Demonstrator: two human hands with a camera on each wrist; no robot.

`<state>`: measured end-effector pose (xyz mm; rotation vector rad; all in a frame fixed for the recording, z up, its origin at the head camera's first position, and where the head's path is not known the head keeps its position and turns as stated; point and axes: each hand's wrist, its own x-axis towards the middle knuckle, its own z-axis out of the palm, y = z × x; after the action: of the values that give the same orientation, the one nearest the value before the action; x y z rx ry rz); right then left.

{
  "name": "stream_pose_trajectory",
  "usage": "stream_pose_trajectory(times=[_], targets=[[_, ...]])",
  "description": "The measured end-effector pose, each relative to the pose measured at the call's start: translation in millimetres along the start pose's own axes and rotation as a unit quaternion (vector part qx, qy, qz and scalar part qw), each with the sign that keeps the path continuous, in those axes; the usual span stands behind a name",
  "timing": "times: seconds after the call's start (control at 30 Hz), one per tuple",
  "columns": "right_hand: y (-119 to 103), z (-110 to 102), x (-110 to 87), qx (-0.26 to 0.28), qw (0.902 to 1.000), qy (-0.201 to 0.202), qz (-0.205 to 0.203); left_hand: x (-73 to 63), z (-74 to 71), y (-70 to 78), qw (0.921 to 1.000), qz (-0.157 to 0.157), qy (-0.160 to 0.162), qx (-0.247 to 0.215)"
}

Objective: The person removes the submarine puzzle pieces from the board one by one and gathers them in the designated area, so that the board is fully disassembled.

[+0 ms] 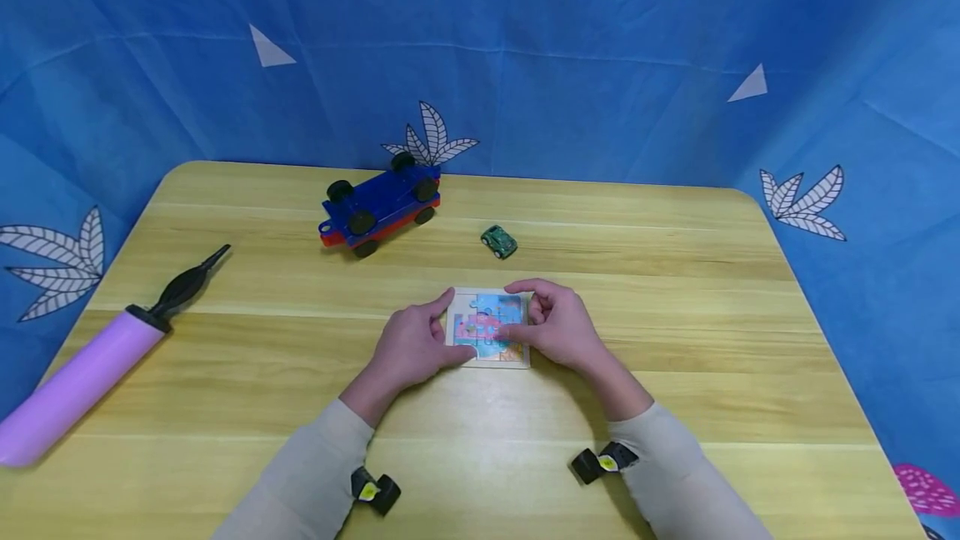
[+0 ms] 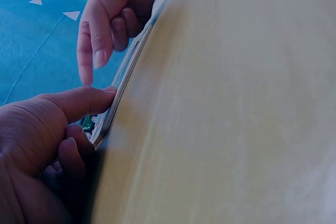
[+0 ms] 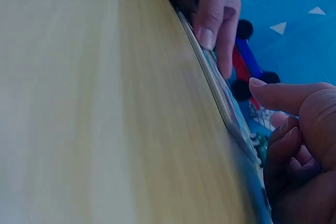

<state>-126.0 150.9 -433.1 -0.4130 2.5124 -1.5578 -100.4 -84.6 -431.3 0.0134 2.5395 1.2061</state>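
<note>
A small square jigsaw puzzle (image 1: pixel 487 305) in a pale tray lies flat on the table, its pieces blue, pink and orange. A bare pale patch shows at its upper left. My left hand (image 1: pixel 408 344) holds the tray's left side, thumb on the near left corner and index finger at the far one. In the left wrist view, that thumb (image 2: pixel 92 100) rests on the tray's edge. Over the right side is my right hand (image 1: pixel 561 327), index finger and thumb extended, other fingers curled. The right wrist view shows its thumb (image 3: pixel 283 95) raised above the pieces.
Beyond the puzzle sits a small green toy car (image 1: pixel 498 242). A blue and red toy vehicle (image 1: pixel 382 205) lies wheels-up at the back. On the left is a purple hand pump (image 1: pixel 86 386) with a black nozzle. A blue cloth (image 1: pixel 570 65) hangs behind the wooden table (image 1: pixel 675 298).
</note>
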Motion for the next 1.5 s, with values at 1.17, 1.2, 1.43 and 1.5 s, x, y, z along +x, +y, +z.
stream_pose_trajectory(times=[1.17,1.2,1.43,1.5], targets=[[-10.9,29.0,18.1,-0.038,0.9975,-0.018,0.056,0.3,0.0,-1.3,0.9997,0.023,0.005,0.005],[-11.2,28.9,18.2,-0.038,0.9975,-0.019,0.057,0.3,-0.1,-1.2,0.9997,0.022,0.005,0.005],[-12.1,28.5,18.7,-0.034,0.9972,-0.024,0.063,-0.1,-0.6,-0.6,0.9997,0.022,0.004,0.006],[-11.9,28.2,18.7,-0.028,0.9973,-0.024,0.064,-0.1,-0.6,-0.5,0.9997,0.022,0.003,0.006]])
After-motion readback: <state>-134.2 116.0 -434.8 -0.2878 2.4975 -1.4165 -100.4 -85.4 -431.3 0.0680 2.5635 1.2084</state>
